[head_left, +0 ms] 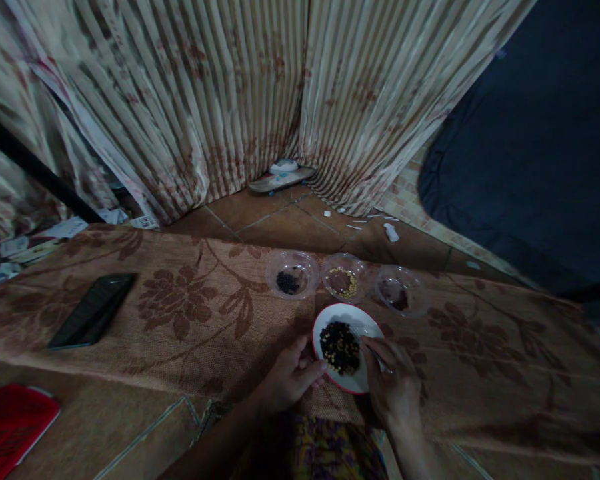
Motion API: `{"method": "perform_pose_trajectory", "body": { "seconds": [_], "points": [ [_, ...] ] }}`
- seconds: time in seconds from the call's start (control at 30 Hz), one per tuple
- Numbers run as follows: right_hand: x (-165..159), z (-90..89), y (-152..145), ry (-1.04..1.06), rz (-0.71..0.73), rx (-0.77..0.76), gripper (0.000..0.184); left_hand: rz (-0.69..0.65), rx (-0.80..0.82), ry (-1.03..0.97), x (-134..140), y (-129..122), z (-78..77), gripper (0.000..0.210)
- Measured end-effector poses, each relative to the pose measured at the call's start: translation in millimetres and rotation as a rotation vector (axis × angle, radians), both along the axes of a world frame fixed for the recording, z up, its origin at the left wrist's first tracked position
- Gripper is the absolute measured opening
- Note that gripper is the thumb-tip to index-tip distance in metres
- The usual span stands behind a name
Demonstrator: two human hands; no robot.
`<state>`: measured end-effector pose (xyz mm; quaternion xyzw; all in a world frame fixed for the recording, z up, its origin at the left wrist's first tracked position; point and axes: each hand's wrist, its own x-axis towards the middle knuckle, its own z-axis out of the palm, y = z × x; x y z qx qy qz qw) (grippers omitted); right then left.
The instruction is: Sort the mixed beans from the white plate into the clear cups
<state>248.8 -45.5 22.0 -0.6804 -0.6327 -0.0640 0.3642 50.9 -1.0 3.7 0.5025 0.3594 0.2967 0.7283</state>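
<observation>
A white plate with a red rim [373,327] sits near the front edge of the cloth-covered table, tilted a little, holding a mixed heap of black and yellow beans [340,348]. My left hand [293,375] is at its left side, thumb at the rim and fingers curled beside it. Over the plate's right side, my right hand [393,383] pinches a thin metallic tool [380,360], whose kind is mostly hidden by the fingers. Behind the plate stand three clear plastic bowls: one with black beans [286,283], one with yellow beans [349,283], one with dark reddish beans [399,299].
A dark phone [94,311] lies on the brown flowered tablecloth [180,300] at left. Striped curtains [230,87] hang behind, with a skateboard [283,179] on the tiled floor. A red item [15,427] is at lower left, a large dark cloth-covered shape [530,147] at right.
</observation>
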Motion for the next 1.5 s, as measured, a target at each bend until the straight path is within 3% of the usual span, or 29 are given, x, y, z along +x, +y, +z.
{"method": "perform_pose_trajectory", "body": {
  "seconds": [0.53, 0.77, 0.9, 1.0, 1.13, 1.3, 1.5],
  "points": [
    [-2, 4.0, -1, -0.042, -0.006, 0.047, 0.022, -0.016, 0.018, -0.013, -1, 1, -1.7, 0.045],
    [6, 7.5, -7, 0.061, -0.021, 0.036, 0.021, -0.006, 0.023, 0.002, 0, 1, -6.7, 0.052],
    [22, 23.9, -4, 0.092, -0.096, 0.078, 0.021, -0.009, 0.034, 0.001, 0, 1, -8.0, 0.051],
    [47, 35.5, 7, 0.001, -0.176, 0.172, 0.025, -0.005, 0.024, -0.004, 0, 1, -9.9, 0.052],
    [80, 37.8, 26, -0.045, -0.280, 0.195, 0.030, -0.007, 0.019, -0.012, 0, 2, -12.3, 0.055],
    [92, 34.1, 29, 0.035, -0.311, 0.180, 0.033, -0.028, 0.053, 0.003, -1, 4, -16.0, 0.054],
    [59, 39.1, 2, 0.318, -0.299, 0.099, 0.032, -0.020, 0.023, 0.005, -1, 3, -14.0, 0.053]
  ]
}}
